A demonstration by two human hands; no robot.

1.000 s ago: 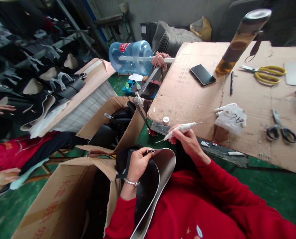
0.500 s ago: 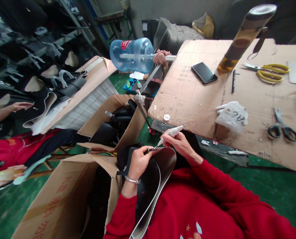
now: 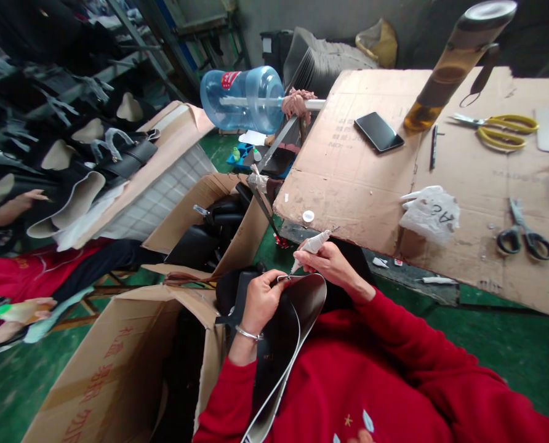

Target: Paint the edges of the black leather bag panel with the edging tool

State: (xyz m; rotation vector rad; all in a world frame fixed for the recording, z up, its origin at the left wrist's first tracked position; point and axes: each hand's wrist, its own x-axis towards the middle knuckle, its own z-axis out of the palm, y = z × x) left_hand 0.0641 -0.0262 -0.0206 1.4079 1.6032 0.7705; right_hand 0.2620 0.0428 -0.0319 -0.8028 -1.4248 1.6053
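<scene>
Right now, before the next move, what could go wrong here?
Two risks stand out.
1. The narrow tip of the white pointed tool in the right hand is very close to the left hand pinching the black piece; a slip might jab a finger or mark the piece.
2. The bottle of amber liquid stands near the phone; if knocked, it could land on it.

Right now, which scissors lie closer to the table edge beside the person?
The black-handled scissors, right of the plastic bag; the yellow-handled scissors lie farther back, near the tall bottle.
</scene>
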